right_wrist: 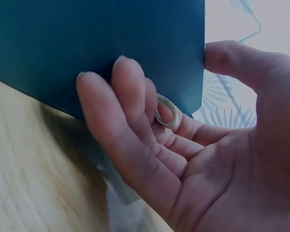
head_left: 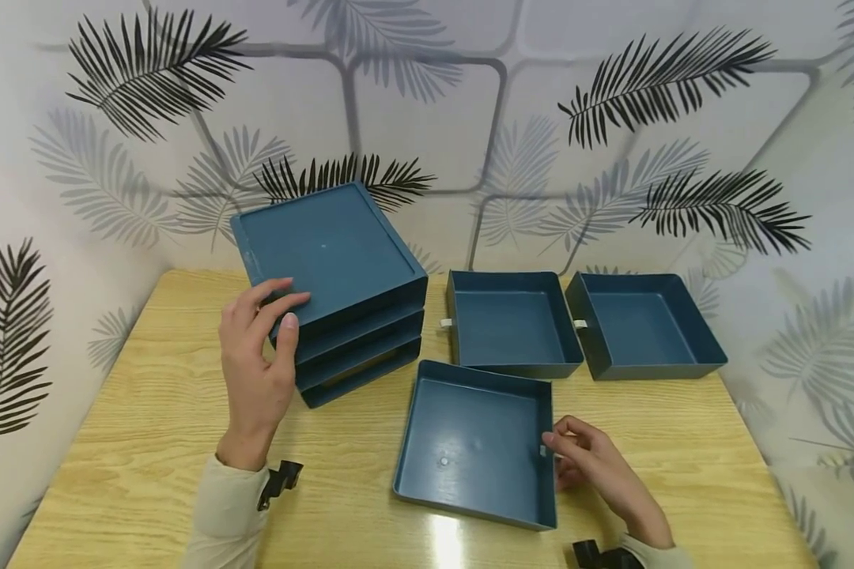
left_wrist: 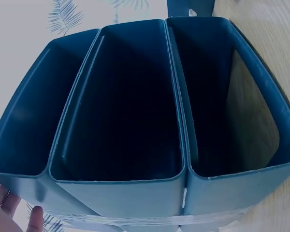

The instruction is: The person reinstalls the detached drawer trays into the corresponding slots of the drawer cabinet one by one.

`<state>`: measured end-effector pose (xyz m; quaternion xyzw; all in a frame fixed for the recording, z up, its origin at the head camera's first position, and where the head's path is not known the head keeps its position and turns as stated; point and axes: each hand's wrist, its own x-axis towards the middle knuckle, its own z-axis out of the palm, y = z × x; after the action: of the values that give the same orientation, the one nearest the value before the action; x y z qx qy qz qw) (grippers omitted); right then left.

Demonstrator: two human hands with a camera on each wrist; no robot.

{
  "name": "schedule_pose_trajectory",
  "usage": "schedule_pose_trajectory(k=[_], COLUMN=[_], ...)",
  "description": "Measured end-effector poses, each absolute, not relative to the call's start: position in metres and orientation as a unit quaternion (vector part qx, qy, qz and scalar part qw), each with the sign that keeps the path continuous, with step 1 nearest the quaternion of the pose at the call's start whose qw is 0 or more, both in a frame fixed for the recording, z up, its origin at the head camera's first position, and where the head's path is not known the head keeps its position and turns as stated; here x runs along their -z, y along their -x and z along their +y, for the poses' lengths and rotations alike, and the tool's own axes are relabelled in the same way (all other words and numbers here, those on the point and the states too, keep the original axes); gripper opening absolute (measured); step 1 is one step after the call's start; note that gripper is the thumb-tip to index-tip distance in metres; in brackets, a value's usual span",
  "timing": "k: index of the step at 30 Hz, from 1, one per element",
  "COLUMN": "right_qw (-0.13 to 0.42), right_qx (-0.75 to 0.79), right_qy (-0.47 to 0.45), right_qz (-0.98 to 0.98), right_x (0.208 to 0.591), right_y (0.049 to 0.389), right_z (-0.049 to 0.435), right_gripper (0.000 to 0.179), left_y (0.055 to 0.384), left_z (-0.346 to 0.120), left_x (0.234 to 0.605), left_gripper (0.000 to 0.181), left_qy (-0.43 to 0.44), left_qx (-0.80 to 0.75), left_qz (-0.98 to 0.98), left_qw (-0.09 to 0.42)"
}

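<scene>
A stack of three dark blue open-fronted drawer frames (head_left: pixel 327 245) stands at the left of the table, its openings facing the front right. My left hand (head_left: pixel 259 348) rests on its top near the left front corner, fingers spread and nearly straight. In the left wrist view the three slots (left_wrist: pixel 121 111) hold nothing. At the front middle, my right hand (head_left: pixel 598 466) grips the right wall of a shallow blue drawer (head_left: pixel 477 442). The right wrist view shows the thumb on the rim and the curled fingers (right_wrist: pixel 130 92) against the outer wall; a pale loop shows among them.
Two more blue drawers, one behind the gripped one (head_left: pixel 508 324) and one at the far right (head_left: pixel 644 324), lie on the wooden table (head_left: pixel 149 442). Each has a white tab on its left side. A leaf-patterned wall covering (head_left: pixel 427 118) rises behind the table.
</scene>
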<state>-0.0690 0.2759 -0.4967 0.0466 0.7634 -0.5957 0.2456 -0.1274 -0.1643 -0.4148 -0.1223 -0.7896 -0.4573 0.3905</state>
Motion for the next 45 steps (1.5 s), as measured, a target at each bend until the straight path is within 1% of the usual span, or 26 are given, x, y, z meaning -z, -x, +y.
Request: schedule_pose_trajectory(k=[8, 16, 23, 33, 45], right_qw=[0.233, 0.223, 0.219, 0.219, 0.239], right_qx=[0.609, 0.605, 0.616, 0.633, 0.667], right_qy=[-0.035, -0.044, -0.029, 0.013, 0.041], right_qz=[0.757, 0.763, 0.756, 0.743, 0.704], right_x=[0.500, 0.501, 0.501, 0.506, 0.508], right_y=[0.067, 0.066, 0.064, 0.064, 0.063], right_z=[0.274, 0.275, 0.272, 0.264, 0.248], right_gripper=[0.024, 0.026, 0.022, 0.017, 0.014], left_y=[0.136, 0.144, 0.143, 0.143, 0.144], left_z=[-0.171, -0.175, -0.177, -0.178, -0.177], left_x=[0.413, 0.417, 0.415, 0.415, 0.416], left_gripper=[0.031, 0.036, 0.033, 0.034, 0.034], left_qy=[0.140, 0.138, 0.141, 0.139, 0.137], left_qx=[0.480, 0.526, 0.527, 0.517, 0.518], left_qz=[-0.790, -0.774, -0.775, -0.781, -0.780], left_qw=[0.355, 0.325, 0.320, 0.321, 0.325])
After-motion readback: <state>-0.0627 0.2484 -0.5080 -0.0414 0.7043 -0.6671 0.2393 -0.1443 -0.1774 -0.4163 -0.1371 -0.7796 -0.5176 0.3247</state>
